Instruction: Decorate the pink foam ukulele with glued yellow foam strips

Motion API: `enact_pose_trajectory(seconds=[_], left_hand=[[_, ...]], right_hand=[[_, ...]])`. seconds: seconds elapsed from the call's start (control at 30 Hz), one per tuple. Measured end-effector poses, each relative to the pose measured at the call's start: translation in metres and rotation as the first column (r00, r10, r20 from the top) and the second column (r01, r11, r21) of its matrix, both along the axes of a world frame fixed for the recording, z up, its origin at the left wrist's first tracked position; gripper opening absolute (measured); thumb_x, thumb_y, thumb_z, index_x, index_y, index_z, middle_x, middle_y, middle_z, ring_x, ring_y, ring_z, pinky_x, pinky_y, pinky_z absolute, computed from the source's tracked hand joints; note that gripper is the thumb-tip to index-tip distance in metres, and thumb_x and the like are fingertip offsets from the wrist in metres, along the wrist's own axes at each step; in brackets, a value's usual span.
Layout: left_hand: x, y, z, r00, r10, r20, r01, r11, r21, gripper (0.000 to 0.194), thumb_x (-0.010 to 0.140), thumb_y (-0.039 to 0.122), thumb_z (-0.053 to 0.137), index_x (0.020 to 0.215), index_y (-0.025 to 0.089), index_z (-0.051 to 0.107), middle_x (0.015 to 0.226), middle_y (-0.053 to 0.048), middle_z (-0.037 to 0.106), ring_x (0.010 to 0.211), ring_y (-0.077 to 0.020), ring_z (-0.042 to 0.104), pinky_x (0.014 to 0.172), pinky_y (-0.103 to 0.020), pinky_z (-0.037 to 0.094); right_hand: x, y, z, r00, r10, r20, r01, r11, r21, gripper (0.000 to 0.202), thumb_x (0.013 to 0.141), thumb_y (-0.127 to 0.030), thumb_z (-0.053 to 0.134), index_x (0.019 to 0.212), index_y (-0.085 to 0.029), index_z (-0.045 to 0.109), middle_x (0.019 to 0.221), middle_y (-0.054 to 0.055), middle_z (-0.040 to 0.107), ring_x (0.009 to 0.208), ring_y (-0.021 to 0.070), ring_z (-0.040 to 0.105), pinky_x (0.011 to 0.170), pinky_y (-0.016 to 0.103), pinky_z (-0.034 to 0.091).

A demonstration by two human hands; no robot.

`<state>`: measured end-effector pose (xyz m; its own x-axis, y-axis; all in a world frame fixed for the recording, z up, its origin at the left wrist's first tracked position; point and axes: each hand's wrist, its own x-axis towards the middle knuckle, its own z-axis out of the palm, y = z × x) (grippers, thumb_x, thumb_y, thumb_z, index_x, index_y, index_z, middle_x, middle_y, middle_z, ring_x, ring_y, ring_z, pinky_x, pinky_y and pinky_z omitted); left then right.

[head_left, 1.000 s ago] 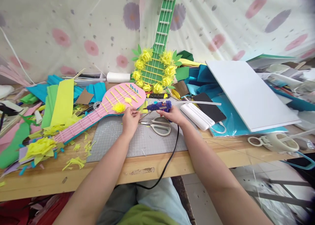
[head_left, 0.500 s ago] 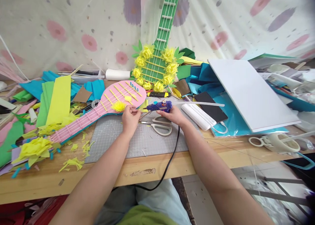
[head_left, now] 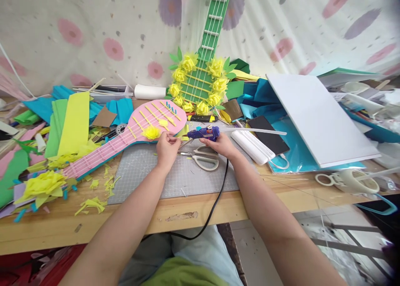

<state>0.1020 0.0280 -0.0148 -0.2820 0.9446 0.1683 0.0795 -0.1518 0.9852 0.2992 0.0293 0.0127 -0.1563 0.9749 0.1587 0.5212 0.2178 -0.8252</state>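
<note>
- Hardly anything is shifting since the earlier frame beyond the view itself; the left hand (head_left: 168,150) and right hand (head_left: 220,145) are staying over the grey mat (head_left: 190,181).
- Right hand is gripping the blue glue gun (head_left: 204,133), its nozzle pointing left.
- Left fingertips are pinching together just beside the nozzle; whether anything is between them, I cannot tell.
- Pink guitar (head_left: 150,121) is lying left on the worktop (head_left: 156,219).
- Scissors (head_left: 197,153) are lying just near of the gun.
- Black cord (head_left: 218,198) is trailing over the near edge.
- Green guitar (head_left: 200,86) is standing at the far side.
- White power bank (head_left: 251,146) and black phone (head_left: 268,134) are crowding the right.
</note>
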Motion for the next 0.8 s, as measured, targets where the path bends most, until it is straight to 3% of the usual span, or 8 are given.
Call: enact_pose_trajectory(seconds=[0.8], left_hand=[[0.0012, -0.0011, 0.0035, 0.999, -0.001, 0.037, 0.002, 1.0, -0.008, 0.025, 0.066, 0.018, 0.062, 0.084, 0.021, 0.045, 0.066, 0.002, 0.062, 0.064, -0.0176, 0.067, 0.055, -0.028, 0.053]], right_hand=[[0.0038, -0.0017, 0.0034, 0.998, 0.029, 0.048, -0.03, 1.0, 0.006, 0.042, 0.068, -0.054, 0.064, 0.092, -0.02, 0.069, 0.075, 0.004, 0.068, 0.075, 0.0203, 0.061, 0.069, 0.032, 0.047]])
